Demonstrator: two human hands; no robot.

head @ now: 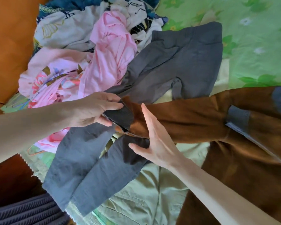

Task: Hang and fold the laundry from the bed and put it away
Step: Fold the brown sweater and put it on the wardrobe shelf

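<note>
Brown jacket (217,120) lies across the bed, its sleeve stretched out toward the left with a dark ribbed cuff (118,117) at the end. Left hand (91,109) pinches that cuff, thumb on top, fingers curled under it. Right hand (154,140) has straight, spread fingers, palm against the near side of the sleeve just right of the cuff, not gripping. A second dark cuff (237,117) sits farther right on the jacket, body of the jacket running off the right and bottom edge.

Writing: none readable on the jacket. A white garment with black print (136,12) far beyond the jacket has some letters, too blurred to read.

Under and left of the jacket sleeve: grey trousers (169,62), legs hanging over the near edge of the bed. Beyond the cuff, a pink shirt (110,51) and a pink floral cloth (52,78) in a heap, with a white-and-blue patterned cloth (60,28) behind those. Beneath the jacket, a pale green garment (144,192) lies flat. All on a green flowered bedsheet (250,38). Left of the heap, an orange-brown wall or headboard (10,46), cannot tell which. Dark ribbed fabric (23,211) at bottom left, below the trousers.
</note>
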